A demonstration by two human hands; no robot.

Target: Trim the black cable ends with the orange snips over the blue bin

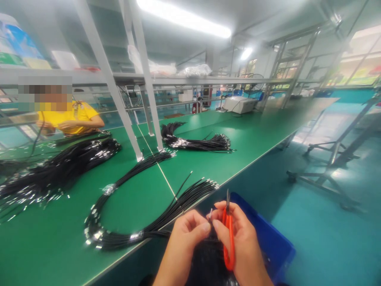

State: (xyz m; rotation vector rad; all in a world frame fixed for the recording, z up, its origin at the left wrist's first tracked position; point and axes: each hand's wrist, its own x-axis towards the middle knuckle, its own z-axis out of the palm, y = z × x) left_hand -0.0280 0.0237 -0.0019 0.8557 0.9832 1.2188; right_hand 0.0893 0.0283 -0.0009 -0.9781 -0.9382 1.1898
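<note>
My left hand (190,230) is closed, thumb against fingers, pinching a thin black cable (211,223) whose pale end sticks up between my two hands. My right hand (242,238) is wrapped round red-handled scissors (229,238), blades pointing up and away from me. The thumb and fingertips of that hand also reach to the cable end. Just beyond my left hand, a curved bundle of black cables (125,240) lies on the green table (137,202), tied in places with clear wrap. The bundle's light-coloured tips fan out near the table's edge.
A second cable bundle (202,143) lies farther back, and a large heap of cables (65,165) at the left. White shelf posts (149,79) rise from the table. A blue bin (274,242) stands below my right hand. Across the table sits a person in yellow (80,117).
</note>
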